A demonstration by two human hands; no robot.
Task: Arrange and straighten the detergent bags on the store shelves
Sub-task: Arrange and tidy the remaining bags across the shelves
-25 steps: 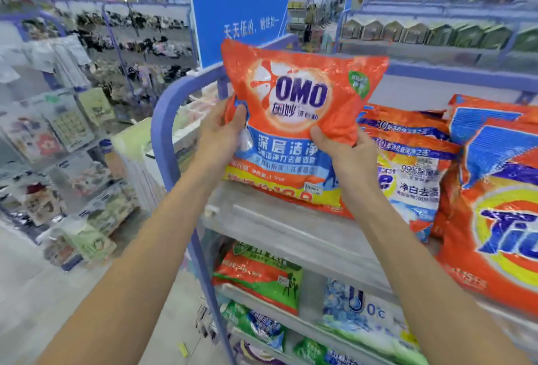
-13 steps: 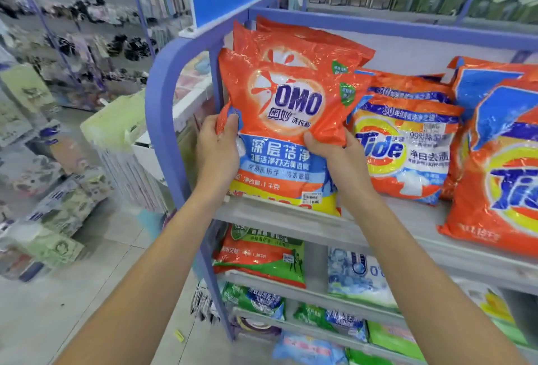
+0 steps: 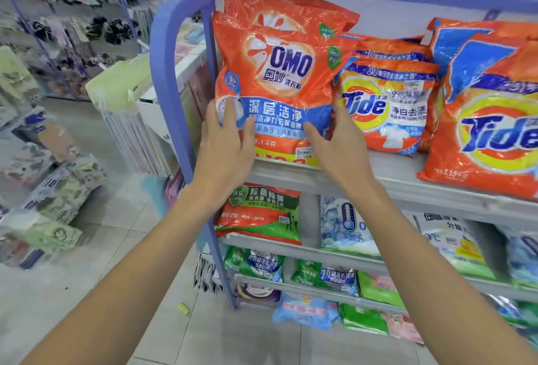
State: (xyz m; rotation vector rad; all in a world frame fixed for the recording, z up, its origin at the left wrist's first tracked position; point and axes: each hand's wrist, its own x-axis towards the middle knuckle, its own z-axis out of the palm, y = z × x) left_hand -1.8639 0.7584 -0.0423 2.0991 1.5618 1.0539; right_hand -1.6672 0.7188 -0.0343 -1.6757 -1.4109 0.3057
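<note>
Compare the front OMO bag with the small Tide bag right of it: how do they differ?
The front OMO bag stands taller than the small Tide bag. The OMO bag carries a blue band under its logo; the Tide bag shows a yellow ring. The left hand and right hand both touch the OMO bag; neither grips the Tide bag. Both are orange and stand on the top shelf.

the omo bag in front of you is glossy plastic film, crinkled and catching light; the tide bags beside it shine alike. the shelf board looks matt grey metal, the frame smooth painted tube, the floor smooth pale tile.
</note>
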